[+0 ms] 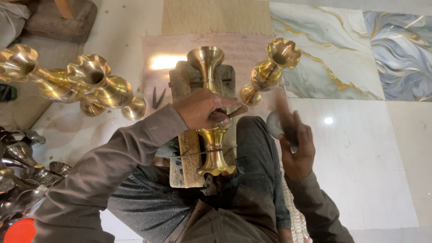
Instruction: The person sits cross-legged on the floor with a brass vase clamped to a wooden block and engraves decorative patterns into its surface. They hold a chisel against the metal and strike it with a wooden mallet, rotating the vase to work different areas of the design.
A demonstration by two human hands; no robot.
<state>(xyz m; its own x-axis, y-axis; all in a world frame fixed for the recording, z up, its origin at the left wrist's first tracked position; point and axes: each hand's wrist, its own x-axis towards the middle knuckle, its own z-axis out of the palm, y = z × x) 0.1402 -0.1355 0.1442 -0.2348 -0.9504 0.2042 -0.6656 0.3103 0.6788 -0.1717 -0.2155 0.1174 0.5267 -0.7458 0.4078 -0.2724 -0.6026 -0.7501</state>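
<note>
A brass vase (211, 135) lies along a wooden block (188, 153) resting on my lap, its flared mouth pointing away from me. My left hand (202, 108) rests on the vase's middle and pinches a thin metal punch (234, 112) against it. My right hand (297, 144) is raised to the right of the block, gripping a hammer (279, 121) that is blurred by motion. A thin metal rod (202, 153) crosses the block near the vase's foot.
Another brass vase (269, 72) stands tilted just right of the block. Several more brass vases (85, 85) lie at the left. Dark metal pieces (22, 166) pile up at the lower left by a red object (20, 231). Small dark pliers (157, 98) lie on the marble floor (369, 153).
</note>
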